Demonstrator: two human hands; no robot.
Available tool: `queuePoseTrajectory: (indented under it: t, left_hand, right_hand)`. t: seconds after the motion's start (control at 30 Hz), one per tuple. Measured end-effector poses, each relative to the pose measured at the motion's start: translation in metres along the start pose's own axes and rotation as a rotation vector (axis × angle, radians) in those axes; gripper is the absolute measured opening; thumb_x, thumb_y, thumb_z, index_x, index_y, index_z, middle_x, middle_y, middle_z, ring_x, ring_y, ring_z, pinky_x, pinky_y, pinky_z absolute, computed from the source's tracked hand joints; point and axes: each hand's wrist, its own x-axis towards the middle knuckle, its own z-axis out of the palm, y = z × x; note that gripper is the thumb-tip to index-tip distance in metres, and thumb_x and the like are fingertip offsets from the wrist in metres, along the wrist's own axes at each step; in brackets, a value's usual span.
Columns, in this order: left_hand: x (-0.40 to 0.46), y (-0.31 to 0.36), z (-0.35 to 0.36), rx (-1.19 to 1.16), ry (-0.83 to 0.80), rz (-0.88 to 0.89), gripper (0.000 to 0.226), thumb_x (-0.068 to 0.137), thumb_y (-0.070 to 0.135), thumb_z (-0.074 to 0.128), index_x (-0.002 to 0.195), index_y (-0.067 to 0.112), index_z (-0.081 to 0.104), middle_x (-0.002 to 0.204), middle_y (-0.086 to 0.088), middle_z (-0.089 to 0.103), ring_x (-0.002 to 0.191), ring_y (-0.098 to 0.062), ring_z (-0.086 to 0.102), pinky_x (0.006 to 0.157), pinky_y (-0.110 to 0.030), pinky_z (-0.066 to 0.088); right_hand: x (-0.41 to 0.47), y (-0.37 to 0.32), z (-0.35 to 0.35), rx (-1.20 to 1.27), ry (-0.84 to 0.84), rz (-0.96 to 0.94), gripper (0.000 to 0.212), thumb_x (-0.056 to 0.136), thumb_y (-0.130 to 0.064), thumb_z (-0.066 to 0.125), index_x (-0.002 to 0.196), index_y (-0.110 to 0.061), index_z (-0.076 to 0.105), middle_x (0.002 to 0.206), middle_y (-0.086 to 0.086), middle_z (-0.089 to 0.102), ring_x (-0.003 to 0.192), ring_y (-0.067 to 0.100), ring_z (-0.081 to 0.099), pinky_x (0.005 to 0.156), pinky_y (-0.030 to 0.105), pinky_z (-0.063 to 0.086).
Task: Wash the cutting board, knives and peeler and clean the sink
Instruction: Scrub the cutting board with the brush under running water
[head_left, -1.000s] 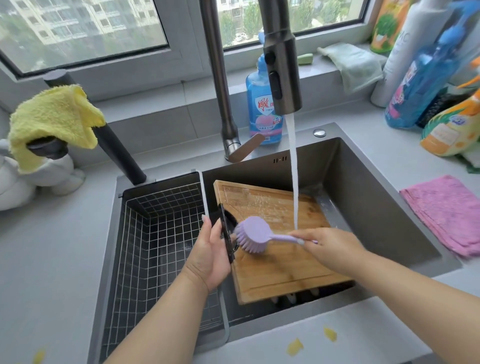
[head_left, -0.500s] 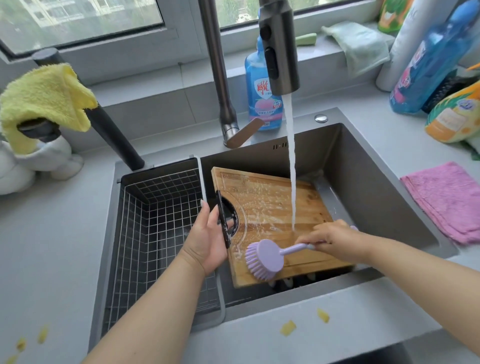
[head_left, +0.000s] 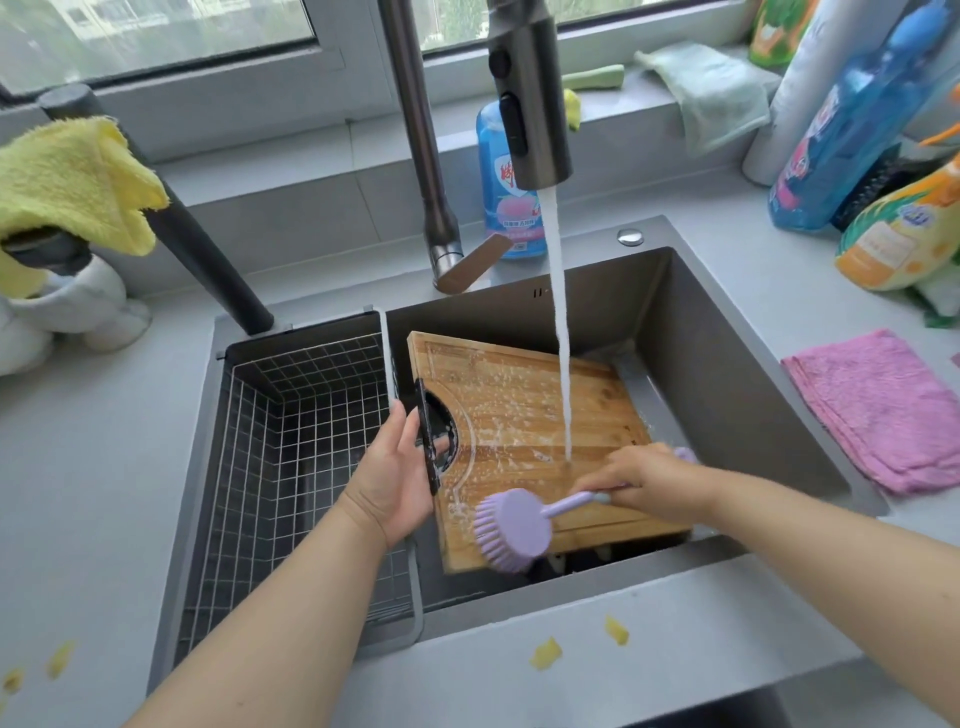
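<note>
A wooden cutting board (head_left: 519, 410) lies tilted in the grey sink (head_left: 727, 353), soapy and wet, with water from the faucet (head_left: 530, 104) running onto it. My left hand (head_left: 400, 473) holds the board by its black handle at the left edge. My right hand (head_left: 649, 480) grips the handle of a lilac dish brush (head_left: 511, 527), whose round head is at the board's near edge. Dark items lie under the board at the sink bottom, mostly hidden.
A wire drain basket (head_left: 301, 441) fills the sink's left part. A blue soap bottle (head_left: 501, 208) stands behind the faucet. Detergent bottles (head_left: 852, 119) crowd the right back, a pink cloth (head_left: 883, 405) lies right, a yellow cloth (head_left: 67, 182) hangs left. Yellow peel bits (head_left: 545, 652) dot the counter.
The brush has swept from the board's middle left down to its near edge, with my right hand following. My left hand keeps its hold on the board's handle.
</note>
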Motion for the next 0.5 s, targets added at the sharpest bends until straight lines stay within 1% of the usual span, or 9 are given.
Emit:
queuePoseTrajectory:
  t: [0.07, 0.13, 0.17, 0.23, 0.3, 0.33, 0.4, 0.43, 0.5]
  left_hand:
    - [0.0, 0.0, 0.002, 0.008, 0.009, -0.002, 0.067, 0.088, 0.065, 0.035, 0.139, 0.025, 0.049, 0.132, -0.023, 0.057, 0.12, -0.041, 0.056, 0.099, -0.059, 0.044]
    - [-0.001, 0.0, 0.003, 0.003, 0.015, -0.01, 0.062, 0.091, 0.063, 0.033, 0.138, 0.025, 0.05, 0.132, -0.023, 0.056, 0.12, -0.041, 0.055, 0.1, -0.06, 0.042]
    - [-0.002, 0.0, 0.004, -0.007, 0.013, -0.014, 0.061, 0.092, 0.062, 0.032, 0.137, 0.026, 0.051, 0.133, -0.024, 0.056, 0.121, -0.042, 0.055, 0.102, -0.061, 0.04]
    - [-0.003, 0.0, 0.004, -0.013, 0.014, -0.019, 0.059, 0.092, 0.061, 0.032, 0.136, 0.027, 0.051, 0.133, -0.024, 0.056, 0.121, -0.042, 0.055, 0.102, -0.063, 0.038]
    - [-0.003, 0.001, 0.004, -0.003, 0.022, -0.017, 0.06, 0.091, 0.061, 0.033, 0.136, 0.027, 0.051, 0.132, -0.023, 0.057, 0.12, -0.042, 0.055, 0.101, -0.063, 0.04]
    - [-0.003, 0.0, 0.004, 0.001, 0.028, -0.014, 0.06, 0.09, 0.062, 0.035, 0.136, 0.027, 0.051, 0.132, -0.024, 0.057, 0.12, -0.042, 0.056, 0.1, -0.062, 0.041]
    - [-0.002, 0.0, 0.004, 0.0, 0.049, -0.009, 0.06, 0.087, 0.061, 0.038, 0.135, 0.027, 0.051, 0.133, -0.024, 0.055, 0.12, -0.042, 0.056, 0.099, -0.06, 0.042]
    - [-0.002, 0.0, 0.005, -0.005, 0.055, -0.011, 0.06, 0.086, 0.062, 0.039, 0.135, 0.028, 0.051, 0.134, -0.024, 0.054, 0.12, -0.042, 0.055, 0.099, -0.06, 0.042]
    - [-0.003, 0.0, 0.005, -0.01, 0.047, -0.016, 0.061, 0.087, 0.062, 0.039, 0.136, 0.029, 0.05, 0.135, -0.023, 0.054, 0.122, -0.042, 0.054, 0.101, -0.063, 0.04]
  right_hand:
    - [0.013, -0.015, 0.007, 0.058, -0.05, -0.084, 0.038, 0.098, -0.042, 0.039, 0.098, -0.079, 0.045, 0.095, -0.024, 0.057, 0.103, 0.017, 0.049, 0.091, 0.04, 0.037]
    - [0.004, 0.009, 0.002, 0.098, -0.081, 0.012, 0.035, 0.096, -0.046, 0.042, 0.091, -0.08, 0.046, 0.09, -0.029, 0.055, 0.106, 0.014, 0.05, 0.095, 0.039, 0.039]
    - [-0.006, 0.026, 0.0, 0.086, -0.101, 0.093, 0.032, 0.095, -0.05, 0.042, 0.086, -0.081, 0.046, 0.086, -0.031, 0.053, 0.105, 0.012, 0.05, 0.092, 0.033, 0.04]
    - [-0.023, 0.044, -0.006, 0.04, -0.111, 0.241, 0.023, 0.091, -0.061, 0.04, 0.081, -0.082, 0.045, 0.078, -0.03, 0.051, 0.098, 0.012, 0.045, 0.075, 0.026, 0.035]
    - [-0.019, 0.034, -0.007, 0.121, -0.073, 0.224, 0.011, 0.083, -0.074, 0.039, 0.085, -0.082, 0.047, 0.084, -0.028, 0.056, 0.094, 0.008, 0.048, 0.066, 0.025, 0.033]
    - [-0.011, 0.023, -0.003, 0.192, -0.061, 0.163, 0.012, 0.083, -0.073, 0.04, 0.087, -0.08, 0.05, 0.093, -0.03, 0.059, 0.097, 0.005, 0.053, 0.07, 0.025, 0.038]
    - [0.003, 0.003, 0.007, 0.347, -0.021, 0.068, 0.02, 0.093, -0.052, 0.049, 0.1, -0.068, 0.059, 0.112, -0.029, 0.06, 0.11, 0.006, 0.055, 0.09, 0.029, 0.042]
    - [0.005, 0.004, 0.007, 0.401, 0.03, 0.092, 0.024, 0.096, -0.041, 0.051, 0.112, -0.057, 0.061, 0.118, -0.023, 0.061, 0.113, 0.008, 0.055, 0.093, 0.027, 0.041]
    - [0.002, 0.021, -0.002, 0.354, 0.133, 0.262, 0.031, 0.1, -0.029, 0.047, 0.125, -0.04, 0.061, 0.125, -0.008, 0.063, 0.109, 0.015, 0.057, 0.086, 0.026, 0.042]
